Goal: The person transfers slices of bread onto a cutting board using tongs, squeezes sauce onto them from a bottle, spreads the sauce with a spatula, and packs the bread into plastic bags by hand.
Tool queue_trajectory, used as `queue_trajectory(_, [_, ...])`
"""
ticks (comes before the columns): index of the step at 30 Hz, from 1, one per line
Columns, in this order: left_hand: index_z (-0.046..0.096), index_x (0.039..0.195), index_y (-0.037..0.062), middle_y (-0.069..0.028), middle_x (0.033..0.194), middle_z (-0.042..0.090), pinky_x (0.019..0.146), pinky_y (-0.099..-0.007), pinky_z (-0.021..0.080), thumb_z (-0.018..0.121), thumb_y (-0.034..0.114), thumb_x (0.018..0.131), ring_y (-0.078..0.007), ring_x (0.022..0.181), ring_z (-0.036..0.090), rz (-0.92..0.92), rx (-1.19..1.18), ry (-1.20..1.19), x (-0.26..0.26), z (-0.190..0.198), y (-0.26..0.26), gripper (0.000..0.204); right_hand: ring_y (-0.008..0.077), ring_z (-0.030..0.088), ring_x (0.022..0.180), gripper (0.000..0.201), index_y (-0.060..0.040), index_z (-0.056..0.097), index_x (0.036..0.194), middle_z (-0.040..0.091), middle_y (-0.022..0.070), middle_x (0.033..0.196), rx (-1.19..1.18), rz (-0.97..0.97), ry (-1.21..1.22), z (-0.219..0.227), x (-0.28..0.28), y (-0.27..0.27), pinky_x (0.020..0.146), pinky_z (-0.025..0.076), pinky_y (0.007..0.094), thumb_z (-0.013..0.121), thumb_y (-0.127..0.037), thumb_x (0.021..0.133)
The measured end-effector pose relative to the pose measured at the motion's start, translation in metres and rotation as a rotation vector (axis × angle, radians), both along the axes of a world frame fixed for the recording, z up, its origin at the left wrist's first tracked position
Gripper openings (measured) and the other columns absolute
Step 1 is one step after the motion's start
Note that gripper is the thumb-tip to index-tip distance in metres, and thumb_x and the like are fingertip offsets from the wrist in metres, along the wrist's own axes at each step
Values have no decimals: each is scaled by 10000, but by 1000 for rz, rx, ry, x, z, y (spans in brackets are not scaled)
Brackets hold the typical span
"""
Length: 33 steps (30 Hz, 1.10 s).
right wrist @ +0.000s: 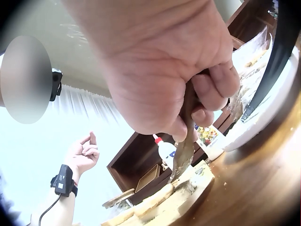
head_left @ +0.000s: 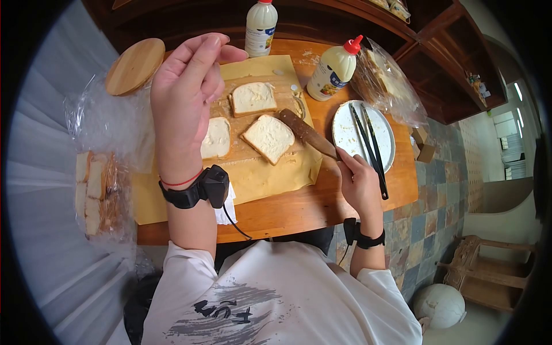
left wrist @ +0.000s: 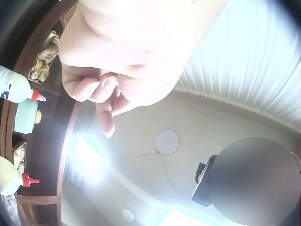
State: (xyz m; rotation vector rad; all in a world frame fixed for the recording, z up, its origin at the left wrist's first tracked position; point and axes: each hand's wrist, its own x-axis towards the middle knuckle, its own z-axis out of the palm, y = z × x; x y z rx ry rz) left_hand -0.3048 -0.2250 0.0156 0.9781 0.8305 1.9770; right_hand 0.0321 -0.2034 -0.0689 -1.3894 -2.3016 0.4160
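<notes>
My left hand (head_left: 187, 98) is raised above the board's left side, fingers loosely bent, holding nothing; the left wrist view shows this hand (left wrist: 122, 61) empty too. The right hand (head_left: 361, 183) grips the handle of a brown wooden spreader (head_left: 310, 137), its broad end by the upper right corner of a bread slice (head_left: 269, 139). Another slice (head_left: 253, 98) lies behind, and a third (head_left: 217, 138) is partly hidden by my left forearm. Pale spread covers the slices. In the right wrist view, fingers curl round the spreader (right wrist: 184, 150); whether its end touches bread cannot be told.
Behind the wooden board stand two red-capped bottles (head_left: 260, 31) (head_left: 333, 72). At right, a white plate (head_left: 344, 135) bears black chopsticks (head_left: 376, 150), with bagged bread (head_left: 391, 77) behind. More bagged bread (head_left: 95, 190) and a round wooden lid (head_left: 134, 66) are at left.
</notes>
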Motion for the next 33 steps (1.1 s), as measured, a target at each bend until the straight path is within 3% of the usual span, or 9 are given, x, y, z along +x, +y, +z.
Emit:
queue_trajectory(3, [710, 1121, 1, -131, 976, 743, 497, -195, 284, 605, 148, 1055, -11, 512, 334, 38, -16, 25, 2, 2, 0, 192, 373, 645, 733, 312, -93, 726, 1259, 620, 162, 833, -56, 97, 112, -2, -7, -5, 647, 501, 442, 675, -100, 951])
queue_trajectory(7, [699, 1080, 10, -138, 974, 754, 511, -187, 298, 644, 161, 1032, -1, 519, 329, 44, -35, 42, 3, 2, 0, 168, 370, 644, 729, 318, -96, 720, 1267, 617, 146, 833, -158, 192, 78, 2, -25, -18, 641, 499, 444, 670, -92, 953])
queue_trajectory(17, [686, 988, 38, -77, 844, 714, 506, -208, 273, 682, 185, 1018, -12, 524, 325, 22, 16, -27, 2, 3, -2, 151, 368, 642, 711, 302, -100, 728, 1257, 622, 163, 809, -83, 7, -11, 0, -6, -7, 630, 502, 435, 660, -95, 962])
queue_trajectory(19, [685, 977, 40, -70, 829, 706, 506, -207, 272, 692, 187, 1014, -14, 523, 328, 19, 15, -51, 1, 2, -2, 151, 365, 638, 709, 314, -93, 723, 1267, 619, 166, 813, -65, 104, 113, -3, -8, -8, 633, 499, 432, 665, -87, 958])
queue_trajectory(23, [689, 958, 45, -80, 844, 726, 502, -199, 266, 715, 184, 1005, -6, 528, 331, 29, 25, -60, 1, 0, -2, 148, 360, 637, 710, 319, -96, 725, 1269, 617, 146, 830, -150, 233, 87, 3, -18, -18, 635, 498, 428, 668, -85, 955])
queue_trajectory(27, [702, 981, 38, -110, 905, 759, 503, -188, 264, 719, 178, 1002, 4, 528, 324, 65, 18, 1, 1, -1, -1, 143, 362, 633, 708, 316, -104, 727, 1268, 625, 146, 827, -121, 179, 61, 1, -8, -13, 636, 495, 435, 657, -83, 961])
queue_trajectory(29, [712, 1036, 26, -137, 959, 776, 507, -179, 267, 712, 171, 1004, 10, 528, 311, 83, -21, 55, 4, 0, -1, 148, 364, 631, 708, 313, -107, 731, 1263, 632, 153, 824, -88, 56, 7, 4, -1, -8, 636, 492, 433, 651, -83, 962])
queue_trajectory(33, [711, 1077, 9, -140, 954, 775, 509, -177, 269, 687, 173, 1018, 5, 527, 302, 86, -37, 36, 6, 1, 0, 176, 367, 635, 715, 308, -99, 736, 1250, 641, 169, 830, -123, 33, -3, 11, 4, -6, 638, 493, 421, 652, -73, 955])
